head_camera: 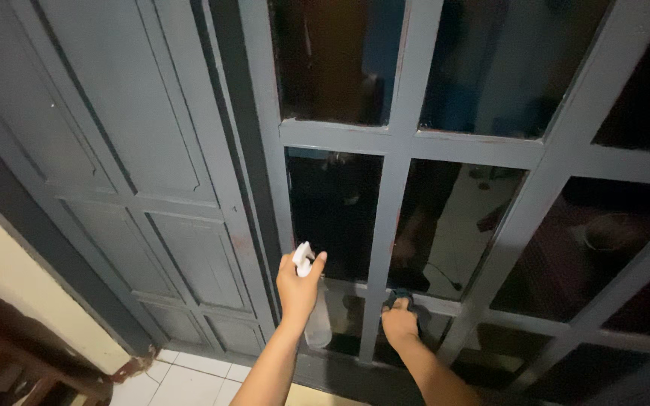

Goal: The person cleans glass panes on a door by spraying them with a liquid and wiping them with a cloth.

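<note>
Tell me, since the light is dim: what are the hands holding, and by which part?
Left hand grips a spray bottle by its neck. Right hand presses a dark cloth on the window frame.

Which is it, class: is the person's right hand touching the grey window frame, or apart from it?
Touching. The head view shows the right hand pressing a dark cloth onto the window frame crossbar.

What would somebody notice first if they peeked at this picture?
Two bare arms reach up from the bottom. The left hand grips a clear spray bottle with a white nozzle, low in the middle. Beside it, the right hand presses a dark cloth against the big grey window frame with dark glass panes.
</note>
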